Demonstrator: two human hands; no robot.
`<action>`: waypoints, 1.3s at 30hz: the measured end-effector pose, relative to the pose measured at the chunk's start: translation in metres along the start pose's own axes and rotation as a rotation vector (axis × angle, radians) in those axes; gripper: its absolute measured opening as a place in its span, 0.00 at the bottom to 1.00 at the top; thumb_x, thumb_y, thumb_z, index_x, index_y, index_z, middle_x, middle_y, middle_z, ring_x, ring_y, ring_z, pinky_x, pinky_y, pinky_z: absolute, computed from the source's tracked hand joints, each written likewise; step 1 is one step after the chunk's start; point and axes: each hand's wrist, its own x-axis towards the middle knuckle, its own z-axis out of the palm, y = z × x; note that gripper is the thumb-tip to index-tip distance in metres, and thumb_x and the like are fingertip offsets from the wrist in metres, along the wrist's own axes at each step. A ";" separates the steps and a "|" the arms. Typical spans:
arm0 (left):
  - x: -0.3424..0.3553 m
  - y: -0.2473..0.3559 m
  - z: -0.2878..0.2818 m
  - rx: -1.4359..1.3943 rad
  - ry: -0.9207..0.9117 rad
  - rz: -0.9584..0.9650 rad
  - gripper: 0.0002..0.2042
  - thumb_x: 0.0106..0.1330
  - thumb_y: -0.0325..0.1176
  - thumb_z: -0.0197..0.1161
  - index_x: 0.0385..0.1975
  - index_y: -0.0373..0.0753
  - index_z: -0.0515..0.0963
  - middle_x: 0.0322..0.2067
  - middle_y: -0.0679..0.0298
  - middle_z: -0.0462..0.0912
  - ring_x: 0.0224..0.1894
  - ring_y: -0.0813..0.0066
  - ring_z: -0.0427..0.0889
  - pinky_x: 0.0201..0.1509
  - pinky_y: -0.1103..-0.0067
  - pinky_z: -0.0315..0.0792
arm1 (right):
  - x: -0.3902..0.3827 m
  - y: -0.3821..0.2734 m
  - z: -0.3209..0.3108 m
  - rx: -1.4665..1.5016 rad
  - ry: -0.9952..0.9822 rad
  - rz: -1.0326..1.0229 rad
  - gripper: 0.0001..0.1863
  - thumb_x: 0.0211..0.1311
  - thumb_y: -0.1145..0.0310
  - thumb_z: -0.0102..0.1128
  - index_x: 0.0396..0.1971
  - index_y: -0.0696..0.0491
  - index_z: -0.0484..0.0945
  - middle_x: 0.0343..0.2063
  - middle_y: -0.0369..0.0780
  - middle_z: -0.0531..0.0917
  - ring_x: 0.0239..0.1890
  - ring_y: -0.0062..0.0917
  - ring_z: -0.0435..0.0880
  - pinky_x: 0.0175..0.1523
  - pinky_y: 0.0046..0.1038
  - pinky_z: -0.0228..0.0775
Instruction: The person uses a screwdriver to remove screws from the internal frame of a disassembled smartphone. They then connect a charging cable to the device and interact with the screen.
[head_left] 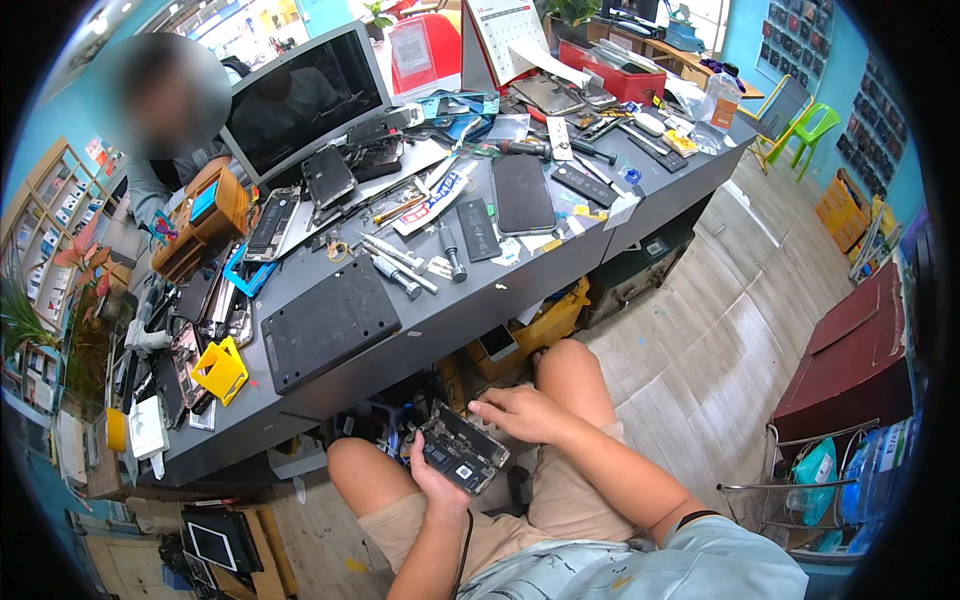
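My left hand [440, 482] grips an opened smartphone [462, 452], its dark inner parts and battery facing up. The phone is held tilted above my lap, below the front edge of the desk. Just over its far right edge is my right hand [527, 414], with the fingers stretched toward the phone. I cannot tell whether the fingertips touch it, and no tool shows in that hand.
On the grey desk [440, 318] lie a black laptop cover [328, 326], several screwdrivers, a dark phone [522, 195] and loose phone parts. A monitor [305, 100] stands behind them. Across the desk sits another person [165, 150]. A dark red cabinet [845, 350] is at right.
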 end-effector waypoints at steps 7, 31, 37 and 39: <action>0.004 0.001 -0.010 0.002 0.031 -0.006 0.29 0.80 0.57 0.56 0.64 0.38 0.81 0.56 0.52 0.89 0.55 0.53 0.89 0.64 0.54 0.84 | 0.001 -0.006 -0.002 -0.042 0.017 -0.004 0.33 0.84 0.38 0.52 0.45 0.55 0.90 0.37 0.54 0.91 0.44 0.53 0.91 0.51 0.50 0.80; -0.002 0.004 0.000 -0.045 -0.035 -0.055 0.28 0.80 0.58 0.56 0.61 0.38 0.82 0.54 0.51 0.90 0.55 0.50 0.91 0.63 0.52 0.85 | 0.001 -0.001 0.002 -0.023 -0.001 0.005 0.30 0.85 0.41 0.54 0.44 0.55 0.90 0.35 0.52 0.91 0.42 0.51 0.91 0.50 0.48 0.80; -0.002 0.006 -0.003 -0.028 -0.076 -0.041 0.27 0.80 0.57 0.56 0.61 0.38 0.82 0.54 0.52 0.90 0.55 0.50 0.91 0.64 0.52 0.84 | 0.001 0.000 0.002 -0.017 0.004 -0.006 0.30 0.84 0.41 0.55 0.43 0.56 0.90 0.35 0.53 0.91 0.42 0.52 0.91 0.49 0.49 0.80; -0.005 0.006 0.003 -0.037 -0.056 -0.032 0.27 0.80 0.57 0.56 0.61 0.39 0.82 0.54 0.52 0.90 0.55 0.51 0.91 0.63 0.52 0.85 | 0.001 -0.001 0.002 -0.031 0.015 -0.003 0.30 0.84 0.41 0.55 0.43 0.56 0.90 0.36 0.54 0.91 0.43 0.53 0.91 0.49 0.48 0.80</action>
